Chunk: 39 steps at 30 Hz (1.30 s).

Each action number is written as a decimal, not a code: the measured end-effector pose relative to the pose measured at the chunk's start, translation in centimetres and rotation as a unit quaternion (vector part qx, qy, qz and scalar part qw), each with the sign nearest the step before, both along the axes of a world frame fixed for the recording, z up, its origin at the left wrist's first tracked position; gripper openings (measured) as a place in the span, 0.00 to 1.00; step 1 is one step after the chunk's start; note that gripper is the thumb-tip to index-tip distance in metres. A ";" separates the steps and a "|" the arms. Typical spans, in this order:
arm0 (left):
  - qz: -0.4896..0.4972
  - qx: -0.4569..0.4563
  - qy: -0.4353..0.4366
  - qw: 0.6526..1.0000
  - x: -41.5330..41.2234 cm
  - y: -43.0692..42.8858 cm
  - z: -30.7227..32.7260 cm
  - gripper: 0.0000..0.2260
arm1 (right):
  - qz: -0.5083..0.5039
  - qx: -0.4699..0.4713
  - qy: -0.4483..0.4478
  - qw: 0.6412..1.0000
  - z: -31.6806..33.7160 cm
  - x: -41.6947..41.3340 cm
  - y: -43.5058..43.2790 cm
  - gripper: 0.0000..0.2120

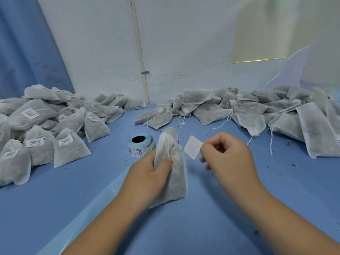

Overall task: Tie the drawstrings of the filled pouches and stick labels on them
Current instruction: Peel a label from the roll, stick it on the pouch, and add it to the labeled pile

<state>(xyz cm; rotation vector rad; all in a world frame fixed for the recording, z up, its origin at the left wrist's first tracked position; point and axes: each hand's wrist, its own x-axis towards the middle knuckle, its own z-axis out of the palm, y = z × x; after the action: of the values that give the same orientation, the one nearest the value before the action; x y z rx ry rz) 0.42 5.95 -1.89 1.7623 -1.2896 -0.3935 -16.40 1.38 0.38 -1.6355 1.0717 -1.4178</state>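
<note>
Dead centre of the frame, slightly low, is the pouch (177, 181) being worked on: a greyish-white non-woven bag, kinda see-through, so the dark filling shows as a grey shadow inside. It's stuffed plump, standing more or less upright with its bottom edge on the blue surface (202, 227) and its neck gathered at the top. A thin white drawstring (167, 146) runs down the front from the neck.

Left hand (147, 175) has its fingers wrapped round the pouch's left side, thumb pressed on the front right at the string's end. Right hand (228, 155), just to the right of it, is curled up and pinching one corner of a small blank white label (193, 147), which hangs in the air just beside the pouch top, not touching it as far as I can tell.

Just behind the pouch on the left sits a label roll (139, 148) with a light blue core and barcode stickers on the outside. Left side of the frame has a labelled pile (46, 126) of pouches with barcode stickers on them. Upper right has an unlabelled pile (257, 109), strings trailing loose. Few dark crumbs (294, 165) scattered on the surface at right.
</note>
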 end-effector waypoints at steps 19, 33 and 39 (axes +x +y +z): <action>0.002 -0.039 -0.025 0.999 -1.4 0.0 -0.1 0.14 | 0.015 -0.232 0.186 0.955 -1.0 2.1 1.2 0.02; -0.137 -0.032 0.064 0.988 -1.4 0.4 -0.2 0.14 | 0.057 -0.183 0.136 0.972 -1.1 1.9 0.9 0.14; -0.214 -0.005 0.127 0.969 -1.0 0.4 0.0 0.14 | 0.053 -0.157 0.145 0.975 -1.4 1.6 0.5 0.06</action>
<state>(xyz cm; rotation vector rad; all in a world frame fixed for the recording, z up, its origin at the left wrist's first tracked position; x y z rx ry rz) -0.63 6.33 -1.91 1.3631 -1.4736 -0.8267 -14.79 1.92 -0.98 -2.1475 0.9326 -1.3565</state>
